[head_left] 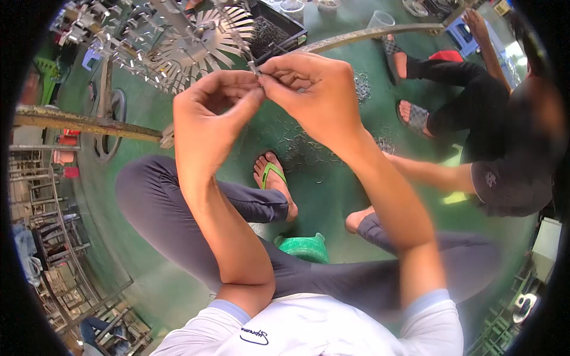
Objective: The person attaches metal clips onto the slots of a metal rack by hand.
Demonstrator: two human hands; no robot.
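My left hand [211, 115] and my right hand [317, 89] meet in front of me at the top middle, fingertips almost touching. Thumb and forefinger of my right hand pinch at a small shiny metal piece [254, 67]; its exact kind is too small to tell. The fingers of my left hand are closed in a pinch just below it, and what lies between them is hidden. Right behind the hands is a rack with fanned metal blades [205, 35] and rows of small silver metal parts [127, 50].
A black bin [276, 29] of dark metal pieces stands behind my hands. A rusty metal bar [89, 123] runs along the left. Small metal pieces [306, 145] lie scattered on the green floor. A co-worker [475, 113] sits at the right. A green stool [304, 248] is beneath me.
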